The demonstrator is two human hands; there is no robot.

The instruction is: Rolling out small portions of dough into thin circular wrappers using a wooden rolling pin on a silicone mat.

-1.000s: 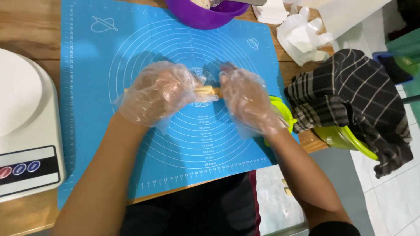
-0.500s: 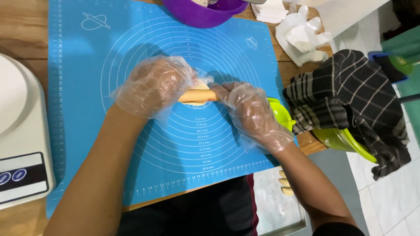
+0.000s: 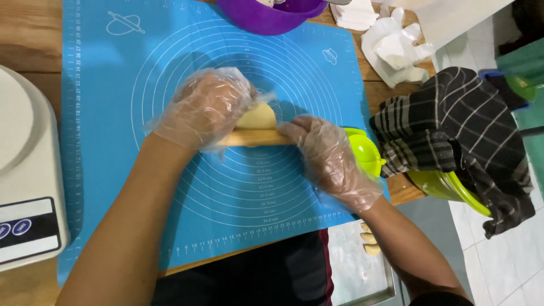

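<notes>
Both my hands wear clear plastic gloves and press on a wooden rolling pin [image 3: 258, 137] lying across the blue silicone baking mat [image 3: 113, 85]. My left hand [image 3: 207, 107] covers the pin's left part. My right hand [image 3: 331, 158] rests on its right end. A small flattened piece of pale yellow dough [image 3: 258, 115] lies on the mat just beyond the pin, between the hands.
A purple bowl [image 3: 266, 20] stands at the mat's far edge. A white kitchen scale [image 3: 25, 170] sits at the left. To the right lie crumpled white gloves [image 3: 396, 48], a striped dark cloth [image 3: 459, 122] over a green bowl [image 3: 447, 187], and a green lid [image 3: 365, 148].
The rolling pin and both hands have moved toward me across the mat. The flattened dough now shows behind the pin.
</notes>
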